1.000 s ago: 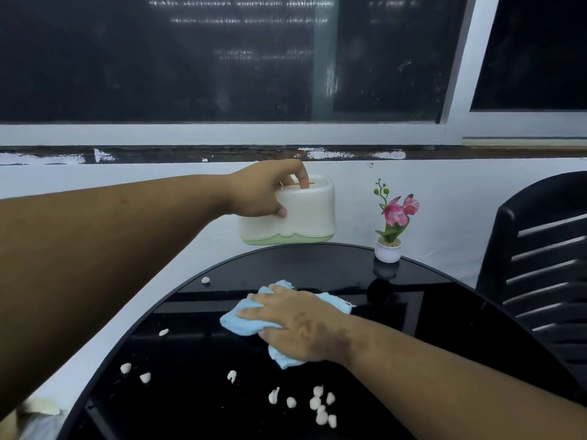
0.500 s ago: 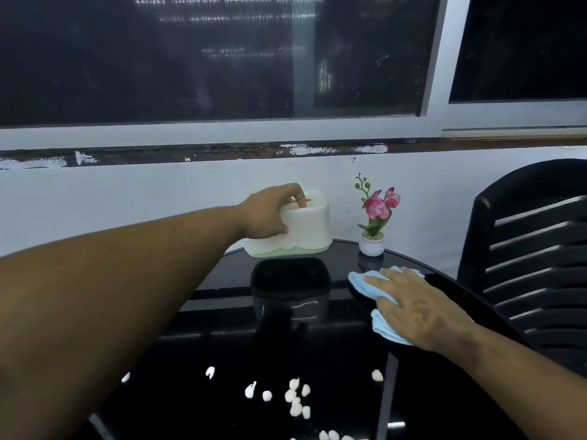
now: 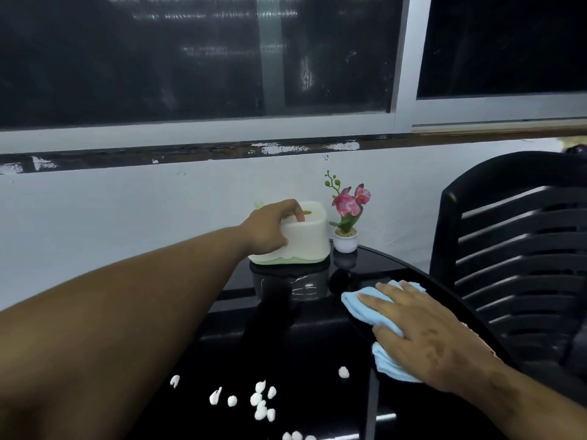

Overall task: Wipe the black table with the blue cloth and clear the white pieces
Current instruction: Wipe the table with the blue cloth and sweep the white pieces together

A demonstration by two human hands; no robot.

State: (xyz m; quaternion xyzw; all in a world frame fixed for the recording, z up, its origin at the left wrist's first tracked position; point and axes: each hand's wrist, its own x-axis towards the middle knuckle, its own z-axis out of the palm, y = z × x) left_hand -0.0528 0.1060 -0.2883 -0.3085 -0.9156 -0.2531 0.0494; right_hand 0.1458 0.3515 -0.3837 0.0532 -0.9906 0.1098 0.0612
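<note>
The round glossy black table [image 3: 317,350] fills the lower middle of the head view. My right hand [image 3: 422,331] lies flat on the folded blue cloth [image 3: 365,304], pressing it onto the table near its right rim. Several small white pieces [image 3: 262,400] lie scattered on the near part of the table, and one more white piece [image 3: 343,372] sits left of the cloth. My left hand [image 3: 270,230] grips the top of a white box with a green base [image 3: 305,242], which rests on the far edge of the table.
A small pink artificial flower in a white pot [image 3: 346,223] stands right of the box. A black slatted chair [image 3: 514,258] stands close to the table's right side. Behind the table are a white wall and dark windows.
My left hand has lowered the white box onto the far part of the table. My right hand has swept the cloth from the middle to the right rim.
</note>
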